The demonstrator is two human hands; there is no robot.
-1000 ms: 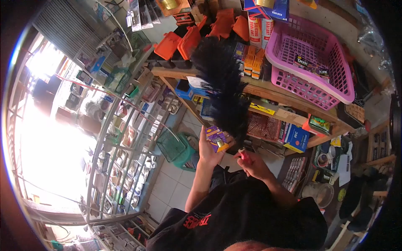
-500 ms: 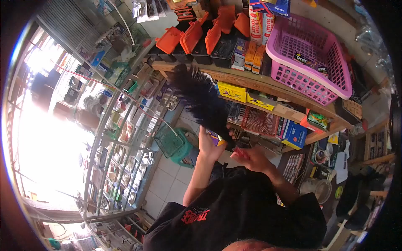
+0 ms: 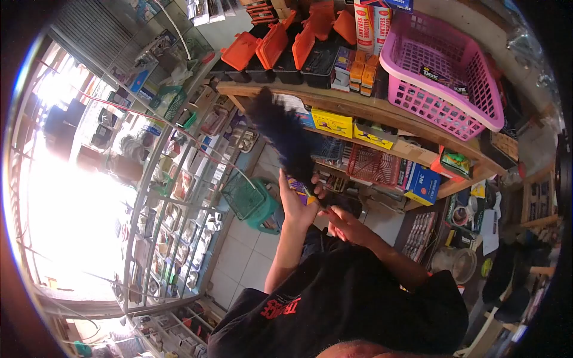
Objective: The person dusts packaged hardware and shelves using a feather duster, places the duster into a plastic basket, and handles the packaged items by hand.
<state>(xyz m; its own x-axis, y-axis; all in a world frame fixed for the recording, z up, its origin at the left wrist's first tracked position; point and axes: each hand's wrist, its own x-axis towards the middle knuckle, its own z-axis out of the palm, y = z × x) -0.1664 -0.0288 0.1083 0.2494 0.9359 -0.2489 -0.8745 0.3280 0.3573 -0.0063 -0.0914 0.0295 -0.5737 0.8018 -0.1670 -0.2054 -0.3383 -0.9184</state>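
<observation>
My left hand (image 3: 294, 209) is wrapped around a small purple and yellow packet (image 3: 300, 190), with the thumb on one side and fingertips on the other. A black feather duster (image 3: 280, 128) crosses just above the packet, its plumes pointing away toward the wooden shelf. My right hand (image 3: 347, 225) is closed around the duster's handle, close to my left palm. Most of the handle is hidden by the fingers. The lower feathers lie against or just over the packet; which one I cannot tell.
Ahead, a wooden shelf (image 3: 358, 111) carries a pink basket (image 3: 441, 89), orange-lidded black boxes (image 3: 271, 48) and sealant tubes (image 3: 373, 30). Below it sit yellow boxes (image 3: 332, 123) and a red basket (image 3: 373, 164). A green basket (image 3: 245, 194) and a glass display rack (image 3: 173, 221) are at left.
The duster's feathers have swept slightly left and look narrower. My right hand has shifted a little toward my left, and the red handle end no longer shows. More of the packet is visible.
</observation>
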